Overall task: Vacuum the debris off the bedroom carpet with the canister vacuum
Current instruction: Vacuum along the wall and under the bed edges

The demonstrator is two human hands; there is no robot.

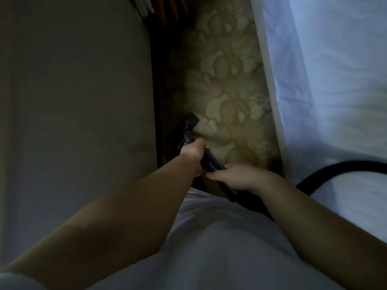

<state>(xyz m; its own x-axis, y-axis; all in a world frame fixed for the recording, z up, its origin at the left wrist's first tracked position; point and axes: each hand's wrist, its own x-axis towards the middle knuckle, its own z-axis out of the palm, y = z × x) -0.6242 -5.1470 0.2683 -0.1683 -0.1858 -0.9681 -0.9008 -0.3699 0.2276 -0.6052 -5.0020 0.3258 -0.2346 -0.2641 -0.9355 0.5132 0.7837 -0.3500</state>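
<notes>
A dark vacuum wand (pixel 211 161) runs from my body down toward the carpet (pixel 226 84), a beige one with a pale floral pattern. The small black nozzle (pixel 191 120) sits on the carpet's left edge, close to the wall. My left hand (pixel 191 152) grips the wand further down, and my right hand (pixel 232 176) grips its handle end nearer to me. The black hose (pixel 326 170) curves off to the right across the bed. No debris is distinguishable in the dim light.
A plain wall or door (pixel 79 101) fills the left side. A bed with white sheets (pixel 330 84) fills the right, leaving a narrow carpet strip between. Dark wooden furniture (pixel 169 11) stands at the far end.
</notes>
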